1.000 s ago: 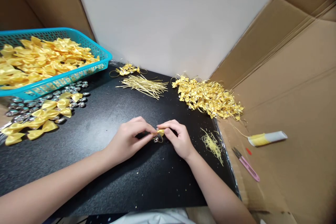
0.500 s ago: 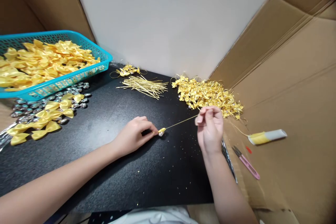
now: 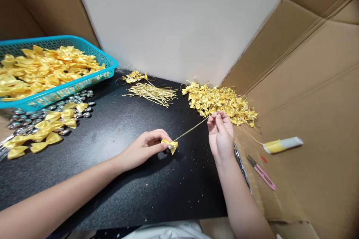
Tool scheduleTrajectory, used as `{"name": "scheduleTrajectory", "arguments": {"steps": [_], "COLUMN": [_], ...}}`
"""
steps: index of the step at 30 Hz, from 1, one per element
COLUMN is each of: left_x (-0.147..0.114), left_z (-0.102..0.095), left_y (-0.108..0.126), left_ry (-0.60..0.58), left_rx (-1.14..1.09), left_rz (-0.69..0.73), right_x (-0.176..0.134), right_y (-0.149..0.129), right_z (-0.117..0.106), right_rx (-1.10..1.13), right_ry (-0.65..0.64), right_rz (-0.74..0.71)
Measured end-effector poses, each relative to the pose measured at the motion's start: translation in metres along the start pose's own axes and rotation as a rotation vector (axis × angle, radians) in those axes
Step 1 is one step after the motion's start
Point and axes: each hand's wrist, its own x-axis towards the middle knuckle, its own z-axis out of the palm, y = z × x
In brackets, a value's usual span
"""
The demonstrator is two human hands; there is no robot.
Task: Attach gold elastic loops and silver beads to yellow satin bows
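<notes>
Between the fingertips of my left hand (image 3: pixel 146 148) is a small yellow ribbon bow (image 3: pixel 172 145) with a silvery bead at its middle, just over the black tabletop (image 3: pixel 123 194). From the bow a thin gold cord (image 3: pixel 192 129) runs up and right to my right hand (image 3: pixel 220 132), whose thumb and fingers pinch its far end. Right behind that hand lies a heap of finished-looking yellow bows with gold cords (image 3: pixel 218 101). A bundle of loose gold cords (image 3: pixel 153 93) rests beyond my left hand.
A turquoise basket (image 3: pixel 112 65) of yellow bows stands at the left. Silvery beads (image 3: pixel 33 115) and loose bows (image 3: pixel 46 140) lie before it. Pink-handled thread snips (image 3: pixel 262 173) and a yellow-and-white roll (image 3: pixel 283 145) are on the right. Cardboard walls (image 3: pixel 308 63) rise at the sides.
The bow in my left hand has turned, so both its loops show more fully. The cord has gone from taut to slightly slack, and my right hand has shifted a little left.
</notes>
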Motion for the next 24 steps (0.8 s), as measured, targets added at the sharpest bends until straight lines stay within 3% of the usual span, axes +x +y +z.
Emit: {"name": "scheduleTrajectory", "arguments": {"steps": [5,10,12,18,24], "left_x": [0.001,0.006,0.006,0.003,0.002], "left_z": [0.004,-0.006,-0.009,-0.01,-0.008], "left_y": [-0.005,-0.013,-0.012,-0.009,-0.009], "left_ry": [0.2,0.479,0.465,0.245,0.212], "left_rx": [-0.424,-0.369,-0.244,0.229,0.196], "left_rz": [-0.165,-0.092,-0.058,0.049,0.075], "right_x": [0.003,0.001,0.0,-0.003,-0.009], "right_y": [0.018,0.04,0.045,0.042,0.031], "right_z": [-0.003,-0.003,-0.003,-0.001,0.006], "right_rx": [0.073,0.033,0.014,0.018,0.099], "right_ry": [0.067,0.135,0.125,0.093,-0.058], "right_rz": [0.118,0.288,0.308,0.305,0.259]}}
